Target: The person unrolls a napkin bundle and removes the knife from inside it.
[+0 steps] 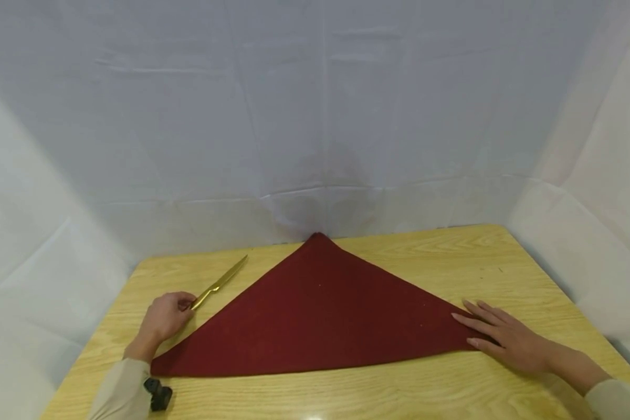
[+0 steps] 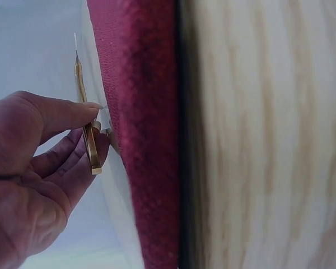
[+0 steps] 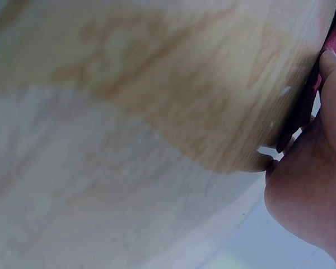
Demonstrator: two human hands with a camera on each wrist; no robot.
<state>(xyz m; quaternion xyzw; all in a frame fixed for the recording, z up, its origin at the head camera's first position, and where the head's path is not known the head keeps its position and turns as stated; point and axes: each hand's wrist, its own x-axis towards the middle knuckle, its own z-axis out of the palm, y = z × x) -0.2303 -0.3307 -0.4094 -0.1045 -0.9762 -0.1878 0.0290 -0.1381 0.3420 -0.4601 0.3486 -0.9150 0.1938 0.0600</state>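
Note:
A dark red cloth (image 1: 315, 315), folded into a triangle, lies on the wooden table with its peak at the back edge. Left of it, my left hand (image 1: 164, 318) pinches the handle of a gold knife (image 1: 221, 282) between thumb and fingers; the blade points away to the back right. Seen from the left wrist, the gold handle (image 2: 91, 140) sits between thumb and fingertips beside the cloth (image 2: 148, 134). My right hand (image 1: 509, 338) rests with spread, straight fingers on the cloth's right corner. In the right wrist view, the cloth's edge (image 3: 302, 112) shows under that hand (image 3: 313, 162).
The light wooden table (image 1: 315, 396) has its back edge against a white sheet (image 1: 315, 116), and more white sheeting stands at both sides. A small black device (image 1: 158, 394) is at the left sleeve, near the cloth's left corner.

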